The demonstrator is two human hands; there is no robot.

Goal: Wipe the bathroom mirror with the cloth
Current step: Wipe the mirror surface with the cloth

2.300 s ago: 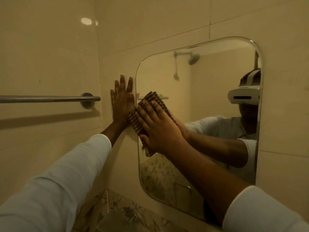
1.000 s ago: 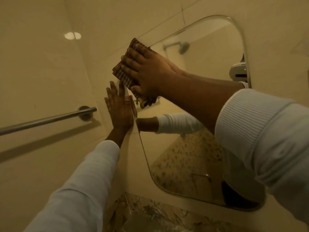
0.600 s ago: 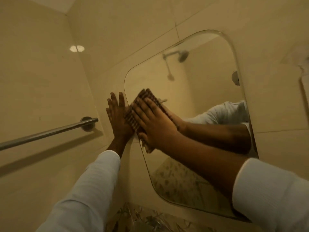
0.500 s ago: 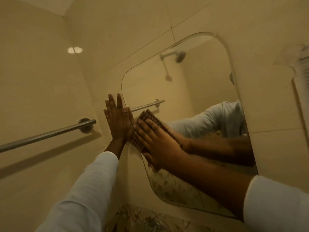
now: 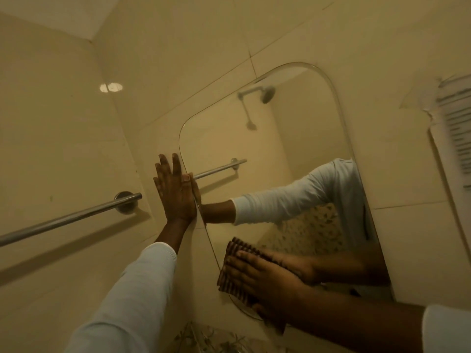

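Note:
A rounded-corner mirror (image 5: 267,149) hangs on the beige tiled wall. My right hand (image 5: 265,284) presses a brown striped cloth (image 5: 230,273) flat against the mirror's lower left corner, fingers spread straight over it. Most of the cloth is hidden under the palm. My left hand (image 5: 174,189) rests flat on the wall tile at the mirror's left edge, fingers straight and pointing up, thumb touching the glass rim. The glass reflects both arms in white sleeves.
A steel towel rail (image 5: 71,217) runs along the left wall, ending in a round mount near my left hand. A shower head shows only as a reflection in the mirror. A white printed sheet (image 5: 456,123) hangs on the wall at the far right.
My right hand has slid the cloth down the mirror from mid-height at the left edge to the lower left corner. My left hand has stayed flat on the wall.

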